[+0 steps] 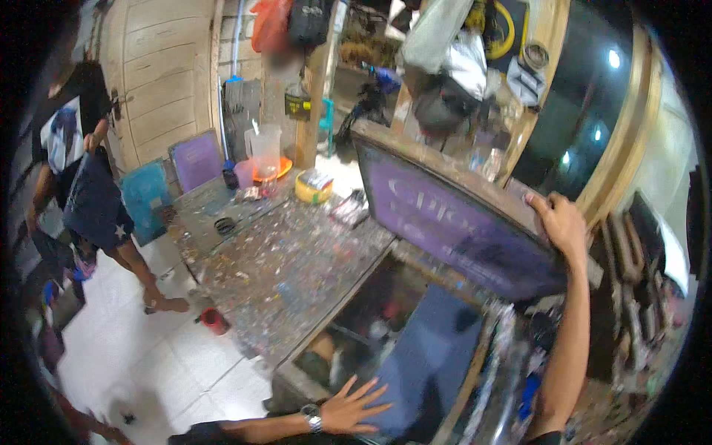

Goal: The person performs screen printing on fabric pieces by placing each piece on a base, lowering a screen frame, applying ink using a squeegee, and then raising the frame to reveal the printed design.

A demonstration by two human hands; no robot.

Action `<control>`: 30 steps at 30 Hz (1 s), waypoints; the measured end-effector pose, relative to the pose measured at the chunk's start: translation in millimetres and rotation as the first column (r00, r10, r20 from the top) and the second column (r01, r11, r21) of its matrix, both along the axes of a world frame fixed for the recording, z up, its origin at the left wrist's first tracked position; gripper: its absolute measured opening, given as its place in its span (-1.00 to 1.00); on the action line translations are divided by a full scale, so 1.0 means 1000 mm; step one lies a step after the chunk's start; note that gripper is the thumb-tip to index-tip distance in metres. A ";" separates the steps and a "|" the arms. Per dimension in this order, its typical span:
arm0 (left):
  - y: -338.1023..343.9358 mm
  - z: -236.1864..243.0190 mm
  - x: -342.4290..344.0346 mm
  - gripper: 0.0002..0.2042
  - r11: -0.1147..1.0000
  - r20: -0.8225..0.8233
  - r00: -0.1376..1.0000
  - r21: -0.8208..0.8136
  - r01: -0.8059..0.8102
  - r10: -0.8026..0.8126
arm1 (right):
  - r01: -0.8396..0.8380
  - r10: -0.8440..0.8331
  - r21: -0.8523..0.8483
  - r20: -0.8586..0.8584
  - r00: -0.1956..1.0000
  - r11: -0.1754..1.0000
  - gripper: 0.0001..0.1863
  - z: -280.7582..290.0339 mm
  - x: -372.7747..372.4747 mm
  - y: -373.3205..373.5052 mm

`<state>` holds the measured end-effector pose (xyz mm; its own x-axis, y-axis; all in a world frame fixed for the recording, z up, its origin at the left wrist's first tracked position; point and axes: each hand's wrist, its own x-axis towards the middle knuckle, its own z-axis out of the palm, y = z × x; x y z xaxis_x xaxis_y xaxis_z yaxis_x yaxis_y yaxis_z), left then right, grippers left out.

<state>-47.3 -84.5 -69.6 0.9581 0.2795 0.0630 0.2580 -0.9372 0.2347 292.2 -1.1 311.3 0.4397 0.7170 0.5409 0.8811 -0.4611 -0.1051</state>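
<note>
My right hand (561, 224) grips the upper edge of a wooden screen-printing frame (445, 216). The frame stands tilted up, and its purple mesh carries pale lettering. Below it, a dark blue piece of cloth (434, 348) lies on a glossy, glass-like panel (378, 304) set into the worktable. My left hand (353, 409), with a watch (311, 419) at its wrist, rests palm down with fingers spread at the cloth's near left edge. Nothing is held in it.
Paint spatters cover the worktable (282, 259). A yellow tape roll (314, 187) and a clear pitcher (264, 148) stand at its back. A red cup (215, 322) is on the tiled floor. At the left stands another person (96, 178) holding dark cloth. Several frames (630, 252) lean at the right.
</note>
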 end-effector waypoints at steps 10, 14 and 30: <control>0.055 0.076 0.016 -0.19 -0.011 0.211 0.376 -0.860 0.510 0.902 | -0.174 0.214 -0.177 0.247 0.945 0.969 -0.56 -0.224 -0.124 -0.138; 0.038 -0.024 -0.001 -0.23 -0.167 -0.020 0.407 -0.929 0.329 0.913 | -0.232 0.173 -0.427 -0.173 0.970 0.874 -0.56 -0.303 -0.104 -0.143; 0.039 -0.026 -0.022 -0.43 -0.148 -0.022 0.406 -0.949 0.279 0.913 | -0.289 0.325 -0.209 0.169 0.930 0.934 -0.67 -0.341 0.019 -0.040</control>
<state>-69.7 -45.2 -95.2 0.4126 0.8578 -0.3066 -0.3609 0.4630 0.8096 310.9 -40.9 -29.9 0.0800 0.8918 0.4453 0.9767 -0.1594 0.1438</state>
